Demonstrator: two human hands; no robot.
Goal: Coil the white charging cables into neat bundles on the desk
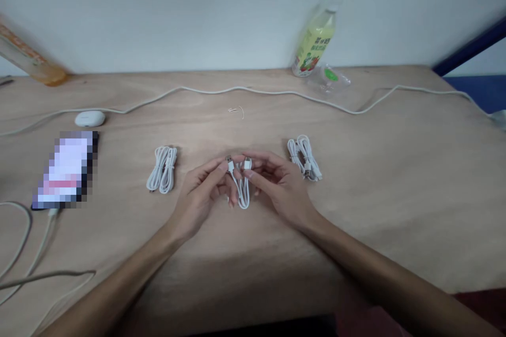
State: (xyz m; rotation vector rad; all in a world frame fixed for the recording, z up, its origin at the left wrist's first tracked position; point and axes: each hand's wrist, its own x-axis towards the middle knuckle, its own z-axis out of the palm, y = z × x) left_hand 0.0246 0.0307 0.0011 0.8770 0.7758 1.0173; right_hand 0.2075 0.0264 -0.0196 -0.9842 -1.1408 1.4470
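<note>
Between my two hands, above the middle of the table, is a white USB cable [244,197] folded into a loop. My left hand [203,184] pinches one of its plugs, a metal-tipped USB connector, between thumb and fingers. A second plug with a white housing sits in the pinch of my right hand [279,181]. The cable's loop hangs down between the hands. To the left lies a bundled white cable [162,169], and to the right lies another white cable bundle [304,158], its USB plug showing.
Small twist ties [237,111] lie behind my hands. A long white cord [272,92] crosses the table's back. At left are a phone [67,168] on a charging cable and a white earbud case [90,118]. A yellow-labelled bottle [316,42], clear plastic packaging [330,79] and an orange bottle [35,60] stand behind.
</note>
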